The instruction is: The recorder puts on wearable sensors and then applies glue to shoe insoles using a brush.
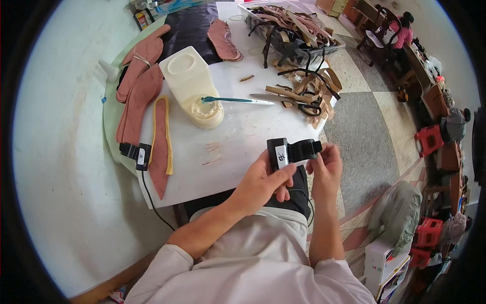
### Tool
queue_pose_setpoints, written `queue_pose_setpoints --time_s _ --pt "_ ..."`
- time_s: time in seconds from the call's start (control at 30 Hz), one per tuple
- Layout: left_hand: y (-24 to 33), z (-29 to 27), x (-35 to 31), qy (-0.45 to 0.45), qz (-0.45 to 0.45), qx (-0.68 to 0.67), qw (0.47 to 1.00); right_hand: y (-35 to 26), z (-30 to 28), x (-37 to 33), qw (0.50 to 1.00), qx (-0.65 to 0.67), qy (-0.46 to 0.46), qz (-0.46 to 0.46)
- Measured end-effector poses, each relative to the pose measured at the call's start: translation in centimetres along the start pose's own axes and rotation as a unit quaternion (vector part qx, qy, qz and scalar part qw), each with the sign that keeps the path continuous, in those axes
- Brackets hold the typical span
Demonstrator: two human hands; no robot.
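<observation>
A small black box-shaped device (275,145) with a white label and a black strap (305,150) is held up over the table's front edge, above my lap. My left hand (258,183) grips the device from below, thumb laid along its lower side. At the strap's right end, my right hand (327,169) pinches the strap between thumb and fingers. A thin cable hangs down by my right wrist. Another black device (143,156) of the same kind lies at the table's left edge, its cable trailing toward my left elbow.
On the white table (192,177) stand a cream glue pot (187,76) with a blue-tipped brush (238,100) across it, and stacked pink sole-shaped pieces (139,104). Scissors (309,109) lie among strap scraps by a clear bin (329,48). A person (402,35) sits far right, near red stools (429,140).
</observation>
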State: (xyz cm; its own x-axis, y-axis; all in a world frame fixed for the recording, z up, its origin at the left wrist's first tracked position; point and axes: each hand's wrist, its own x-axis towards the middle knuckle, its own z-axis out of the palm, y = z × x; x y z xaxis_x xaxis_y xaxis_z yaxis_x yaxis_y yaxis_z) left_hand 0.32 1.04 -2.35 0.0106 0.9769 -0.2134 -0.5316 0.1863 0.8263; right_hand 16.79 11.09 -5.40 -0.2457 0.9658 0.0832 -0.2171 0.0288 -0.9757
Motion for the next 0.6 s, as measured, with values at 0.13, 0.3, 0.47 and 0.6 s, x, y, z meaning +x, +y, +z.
queue_pose_setpoints --time_s 0.13,0.3,0.47,0.6 --pt "-0.6 0.6 0.7 0.017 -0.021 -0.096 0.995 0.0 0.9 -2.6 0.995 -0.092 0.018 -0.029" --pt "-1.0 1.9 0.1 -0.027 -0.035 -0.045 0.998 -2.3 1.5 -2.3 0.995 -0.075 -0.038 -0.058" --pt "-1.7 2.0 -0.2 -0.055 0.033 -0.014 0.998 -2.3 0.4 -1.4 0.998 0.02 -0.056 -0.034" --pt "-1.6 2.4 -0.1 -0.051 0.05 0.006 0.997 -2.6 1.2 -1.4 0.992 0.109 -0.026 -0.053"
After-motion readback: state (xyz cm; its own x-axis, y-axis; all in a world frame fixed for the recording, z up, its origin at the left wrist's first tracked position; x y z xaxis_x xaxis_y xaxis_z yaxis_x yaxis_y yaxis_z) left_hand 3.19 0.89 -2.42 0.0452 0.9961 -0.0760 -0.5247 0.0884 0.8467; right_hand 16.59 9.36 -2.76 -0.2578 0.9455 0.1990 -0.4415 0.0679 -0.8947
